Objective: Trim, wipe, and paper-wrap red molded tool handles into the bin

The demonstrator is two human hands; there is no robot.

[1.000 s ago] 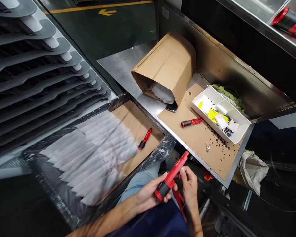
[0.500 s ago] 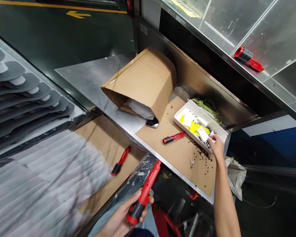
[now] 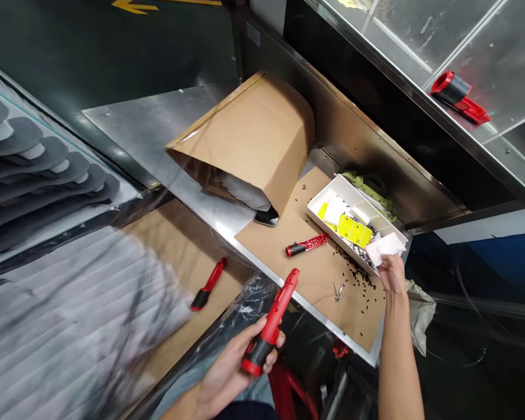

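Left hand [image 3: 231, 373], low in view: fingers wrapped tight around the black grip of a red-and-black plastic hand tool [image 3: 271, 329], red nose angled up toward the near edge of a stainless steel shelf [image 3: 144, 128]. Tool is held clear of the shelf, not touching it.

Right hand [image 3: 392, 274]: fingers together, clamped on a white square pad [image 3: 385, 248], which sits just over the near corner of a white divided plastic tray [image 3: 345, 195].

Tray rests on a brown cardboard sheet [image 3: 262, 239] on the shelf. Inside it: yellow printed packets [image 3: 354, 230] and white pieces. Small black parts [image 3: 354, 274] lie scattered across the sheet, thickest beside the tray. Also on the sheet: a second red-and-black tool [image 3: 306, 245], lying on its side, and a small metal clip [image 3: 338, 291].

A tan kraft paper sleeve [image 3: 249, 134] lies tipped on the shelf, white sheets showing at its mouth, a dark glossy flat object [image 3: 266, 217] at its lower edge.

Left of the shelf, a third red-and-black tool [image 3: 209, 284] lies on a lower cardboard panel [image 3: 170, 245]. A fourth [image 3: 459, 97] sits behind glass at upper right.
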